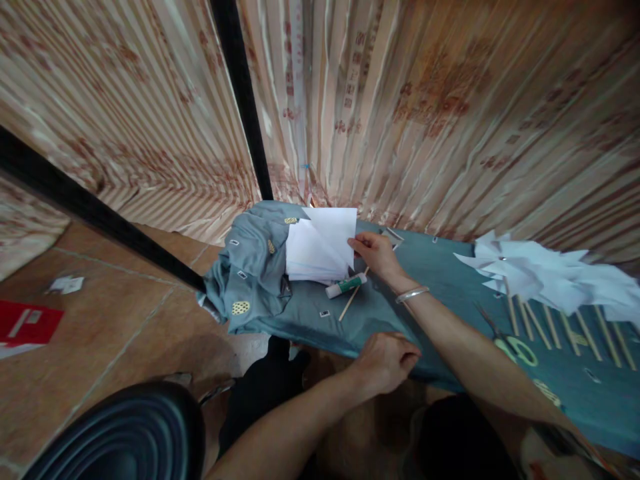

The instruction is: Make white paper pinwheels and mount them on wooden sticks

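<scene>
My right hand (pixel 376 253), with a silver bangle at the wrist, pinches the right edge of a white paper sheet (pixel 336 227) between thumb and fingers. That sheet is fanned over a stack of white paper (pixel 310 257) on the bed. Just below the stack lies a white and green glue stick (pixel 346 285), resting across a thin wooden stick (pixel 350 303). My left hand (pixel 385 363) is closed at the bed's near edge, its fingers curled in; nothing shows in it.
Several white paper pinwheels (pixel 540 273) on wooden sticks lie at the right, by green-handled scissors (pixel 515 348). Bunched grey-green cloth (pixel 250 267) is left of the paper. A black post (pixel 245 100) stands behind, and a dark round stool (pixel 125 433) is at lower left.
</scene>
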`<state>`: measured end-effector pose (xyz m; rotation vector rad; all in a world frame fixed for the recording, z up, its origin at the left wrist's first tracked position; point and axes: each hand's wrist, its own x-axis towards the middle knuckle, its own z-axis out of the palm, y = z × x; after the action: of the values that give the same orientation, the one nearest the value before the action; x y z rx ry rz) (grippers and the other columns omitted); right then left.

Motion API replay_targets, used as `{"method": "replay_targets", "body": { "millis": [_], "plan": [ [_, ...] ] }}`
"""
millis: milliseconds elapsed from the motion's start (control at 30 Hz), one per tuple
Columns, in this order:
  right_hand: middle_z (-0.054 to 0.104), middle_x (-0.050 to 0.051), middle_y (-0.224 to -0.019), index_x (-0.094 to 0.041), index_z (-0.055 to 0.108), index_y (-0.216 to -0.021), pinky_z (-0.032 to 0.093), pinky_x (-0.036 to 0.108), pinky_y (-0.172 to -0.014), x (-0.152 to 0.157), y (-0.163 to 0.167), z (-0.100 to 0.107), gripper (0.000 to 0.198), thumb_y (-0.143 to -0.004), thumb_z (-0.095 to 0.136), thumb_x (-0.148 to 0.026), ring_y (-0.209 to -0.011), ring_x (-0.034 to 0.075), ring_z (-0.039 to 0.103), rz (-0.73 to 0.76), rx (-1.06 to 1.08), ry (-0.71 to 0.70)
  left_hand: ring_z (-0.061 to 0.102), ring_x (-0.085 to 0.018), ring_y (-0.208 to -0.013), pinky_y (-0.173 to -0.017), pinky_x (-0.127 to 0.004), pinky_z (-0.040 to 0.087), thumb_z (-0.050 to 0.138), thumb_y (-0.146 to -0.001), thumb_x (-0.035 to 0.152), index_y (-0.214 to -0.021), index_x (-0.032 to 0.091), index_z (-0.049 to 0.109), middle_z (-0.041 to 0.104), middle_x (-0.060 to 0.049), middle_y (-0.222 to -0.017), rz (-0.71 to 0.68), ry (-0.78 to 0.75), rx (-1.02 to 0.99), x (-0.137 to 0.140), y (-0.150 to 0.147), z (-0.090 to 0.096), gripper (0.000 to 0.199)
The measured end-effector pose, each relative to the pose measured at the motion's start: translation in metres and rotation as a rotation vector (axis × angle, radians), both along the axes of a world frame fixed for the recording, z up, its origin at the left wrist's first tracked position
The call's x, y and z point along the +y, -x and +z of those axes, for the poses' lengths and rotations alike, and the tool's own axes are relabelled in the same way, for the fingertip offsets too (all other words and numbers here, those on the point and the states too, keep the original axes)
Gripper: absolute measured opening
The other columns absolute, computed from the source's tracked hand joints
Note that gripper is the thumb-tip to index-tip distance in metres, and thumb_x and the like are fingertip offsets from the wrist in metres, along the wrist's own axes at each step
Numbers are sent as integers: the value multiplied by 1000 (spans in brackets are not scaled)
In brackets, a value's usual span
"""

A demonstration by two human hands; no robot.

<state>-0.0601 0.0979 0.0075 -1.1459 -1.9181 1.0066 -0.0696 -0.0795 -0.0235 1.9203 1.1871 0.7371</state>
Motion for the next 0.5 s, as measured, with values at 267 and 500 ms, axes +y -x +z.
{"method": "replay_targets", "body": {
  "millis": [267,500],
  "plan": [
    [59,-2,-57,-20,62,-69,44,27,-54,-57,-113,49,34,-78,66,-53,-53,14,53,-326,153,-159,64,-15,-72,-71,-26,52,59,-87,19,-95,17,74,71,-5,-83,252,-11,-212,17,10,8,18],
    [74,9,-103,-21,67,-103,52,40,-93,-140,-192,52,16,-94,54,-23,-99,23,67,-230,-343,-681,53,-28,-123,-99,-44,48,66,-84,32,-147,19,34,49,-17,-142,497,-359,-135,28,28,14,71]
  ]
}}
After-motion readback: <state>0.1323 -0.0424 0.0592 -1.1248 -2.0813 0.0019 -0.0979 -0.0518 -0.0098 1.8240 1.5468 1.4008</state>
